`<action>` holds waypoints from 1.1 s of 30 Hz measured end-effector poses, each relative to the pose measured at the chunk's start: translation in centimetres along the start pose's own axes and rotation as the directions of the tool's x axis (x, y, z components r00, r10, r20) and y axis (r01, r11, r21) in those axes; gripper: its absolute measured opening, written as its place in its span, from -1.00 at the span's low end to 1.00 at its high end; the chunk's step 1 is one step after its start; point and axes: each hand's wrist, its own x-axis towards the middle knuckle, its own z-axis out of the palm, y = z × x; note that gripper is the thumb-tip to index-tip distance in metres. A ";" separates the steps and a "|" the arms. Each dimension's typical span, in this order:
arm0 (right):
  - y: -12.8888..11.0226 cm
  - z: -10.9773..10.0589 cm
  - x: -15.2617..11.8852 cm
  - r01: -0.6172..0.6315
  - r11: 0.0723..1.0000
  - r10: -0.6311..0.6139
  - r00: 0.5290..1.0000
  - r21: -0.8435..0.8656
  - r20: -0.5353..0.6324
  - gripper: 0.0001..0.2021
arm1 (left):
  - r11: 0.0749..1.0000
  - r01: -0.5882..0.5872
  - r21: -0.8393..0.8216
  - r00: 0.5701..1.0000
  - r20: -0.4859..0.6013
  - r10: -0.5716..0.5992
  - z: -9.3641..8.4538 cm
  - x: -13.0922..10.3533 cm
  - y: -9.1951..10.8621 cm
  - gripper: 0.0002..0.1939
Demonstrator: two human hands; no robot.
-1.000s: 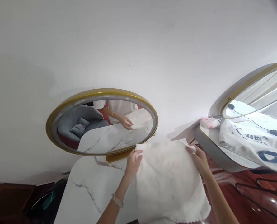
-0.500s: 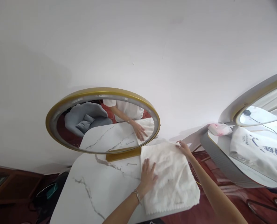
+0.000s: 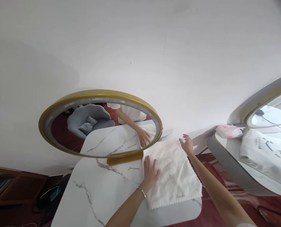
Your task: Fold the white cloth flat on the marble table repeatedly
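Note:
A white cloth with scalloped edges lies spread over the right end of a white marble-patterned table. My left hand rests flat on the cloth's left side, fingers spread, a bracelet at the wrist. At the cloth's far right corner, my right hand is raised with its fingers apart and nothing between them. Light wrinkles run across the cloth.
An oval gold-framed mirror stands at the table's back against the wall. To the right, a second table bears a tissue pack, a printed white cloth and another mirror.
My right hand has let go of the cloth's far corner and its fingers have opened. The cloth has shifted away from the table's front edge, baring a strip of tabletop. My left hand stays on it.

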 end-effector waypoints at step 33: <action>-1.0 8.0 -6.7 0.376 0.678 -0.222 0.924 -0.631 0.312 -0.49 | 0.999 -0.032 -0.016 0.994 -0.104 0.030 1.2 6.5 -1.2 -0.34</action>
